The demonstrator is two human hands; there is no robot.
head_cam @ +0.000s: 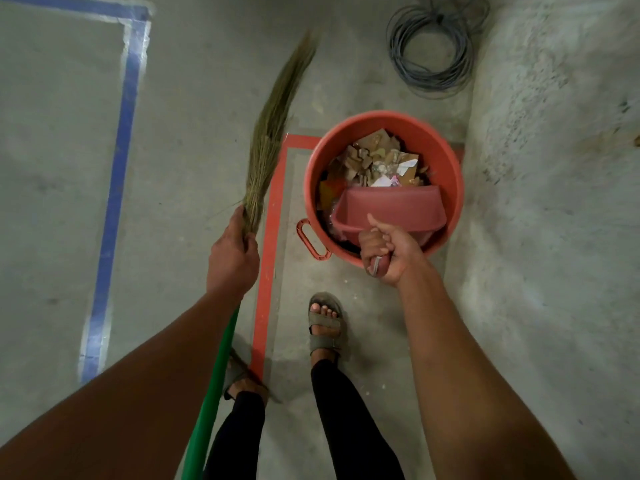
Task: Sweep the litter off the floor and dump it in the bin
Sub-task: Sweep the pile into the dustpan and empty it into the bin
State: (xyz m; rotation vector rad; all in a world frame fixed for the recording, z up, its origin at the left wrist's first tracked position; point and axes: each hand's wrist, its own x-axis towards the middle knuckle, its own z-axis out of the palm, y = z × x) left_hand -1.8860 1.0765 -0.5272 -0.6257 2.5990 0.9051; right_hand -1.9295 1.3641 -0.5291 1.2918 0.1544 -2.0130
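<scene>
An orange round bin [446, 157] stands on the concrete floor in front of me, with cardboard scraps and paper litter [377, 161] inside. My right hand [384, 252] grips the handle of a pink dustpan [388, 211], which is tipped over the near side of the bin with its mouth inside. My left hand [233, 249] grips a grass broom [273, 123] where the bristles meet its green handle [211, 393]. The bristles point away from me, left of the bin.
A red tape rectangle [268, 258] marks the floor around the bin. Blue tape lines [117, 174] run at the left. A coil of grey cable [431, 46] lies beyond the bin. A rough wall [554, 202] rises at the right. My sandalled feet [325, 325] stand near the bin.
</scene>
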